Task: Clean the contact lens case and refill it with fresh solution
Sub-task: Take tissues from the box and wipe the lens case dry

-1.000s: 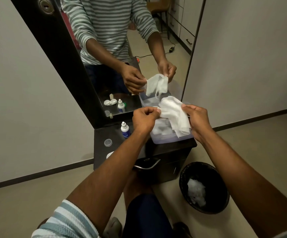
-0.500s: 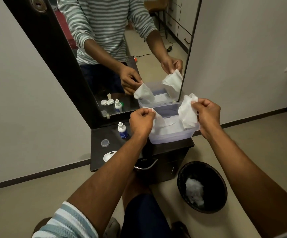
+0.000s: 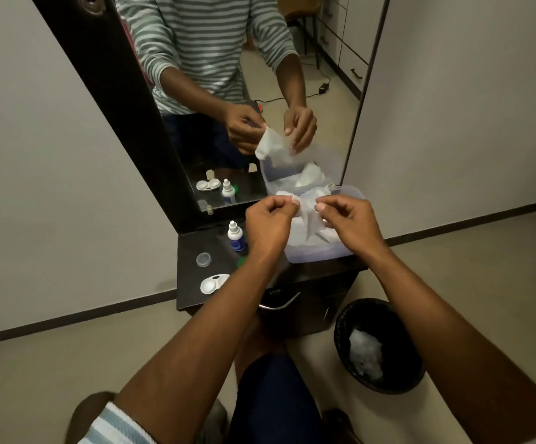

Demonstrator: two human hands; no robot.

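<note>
White lens case (image 3: 214, 283) flat, long axis slanting toward bottle (image 3: 236, 236); both hands' grip pinching tissue (image 3: 309, 216).

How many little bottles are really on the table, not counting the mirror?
1. The bottle stands on the table, just left of the left hand. The other one is only its reflection.
</note>
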